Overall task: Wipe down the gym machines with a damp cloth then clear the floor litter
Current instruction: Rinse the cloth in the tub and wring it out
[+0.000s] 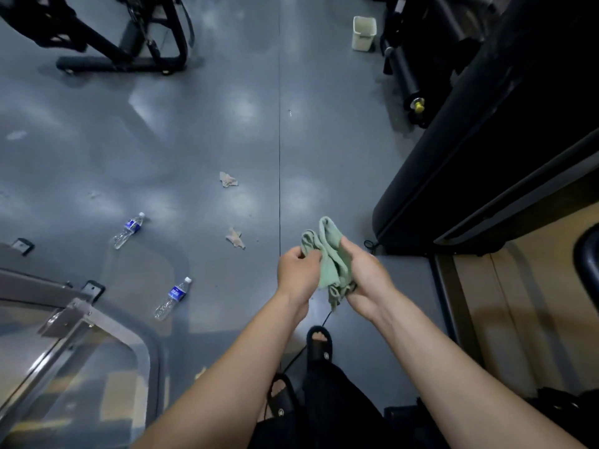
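Fingers of the left hand (297, 270) and right hand (366, 273) curl around a crumpled pale-green cloth (327, 257), held above the grey floor (194, 140). Two clear plastic bottles (129, 230) (172, 298) carry blue labels, their writing unreadable; two crumpled tissues (228, 179) (235, 237) lie nearby.

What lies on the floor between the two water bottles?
In the head view, the floor between the far water bottle and the near water bottle is bare; nothing lies there.

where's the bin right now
In the head view, the pale bin stands on the floor at top right, just left of a black machine.
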